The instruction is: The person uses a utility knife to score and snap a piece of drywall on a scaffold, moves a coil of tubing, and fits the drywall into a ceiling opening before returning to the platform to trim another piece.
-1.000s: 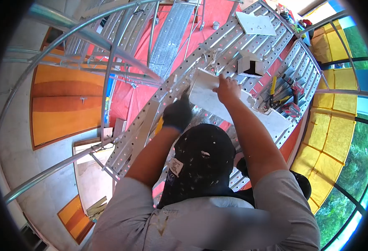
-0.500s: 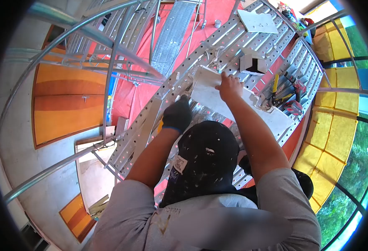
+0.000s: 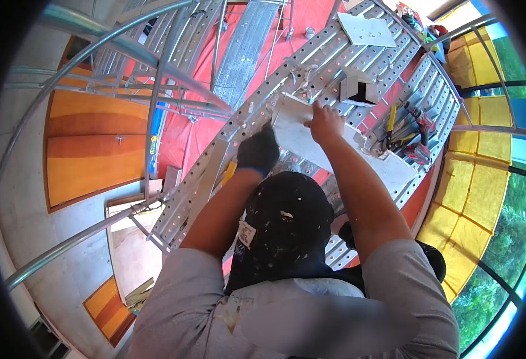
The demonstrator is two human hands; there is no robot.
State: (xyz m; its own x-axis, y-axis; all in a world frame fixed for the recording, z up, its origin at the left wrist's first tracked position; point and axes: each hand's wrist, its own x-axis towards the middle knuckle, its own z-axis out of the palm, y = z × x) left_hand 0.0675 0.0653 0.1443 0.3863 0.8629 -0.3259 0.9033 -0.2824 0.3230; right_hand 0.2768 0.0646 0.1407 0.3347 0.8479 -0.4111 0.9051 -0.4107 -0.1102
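A pale grey-white flat board (image 3: 302,140) lies across the perforated metal deck. My right hand (image 3: 326,124), bare, holds it at the far edge, fingers bent at the rim and thumb on its face. My left hand (image 3: 259,149), in a dark glove, is closed just beside the board's left end. Whatever that fist holds is hidden by the glove. A yellow strip-like thing (image 3: 229,172) shows beside my left wrist, partly covered by the forearm. A second pale panel strip (image 3: 210,173) lies on the deck to the left.
Power drills (image 3: 418,152) and a yellow-handled tool (image 3: 390,124) lie to the right. An open small box (image 3: 359,91) and another pale board (image 3: 366,30) sit farther up the deck (image 3: 311,63). Scaffold tubes (image 3: 158,113) stand at left. A cap-covered head (image 3: 290,221) blocks the lower middle.
My left hand has moved slightly right and away from me, along the board's left end. My right hand keeps its place on the board. The view has shifted a little.
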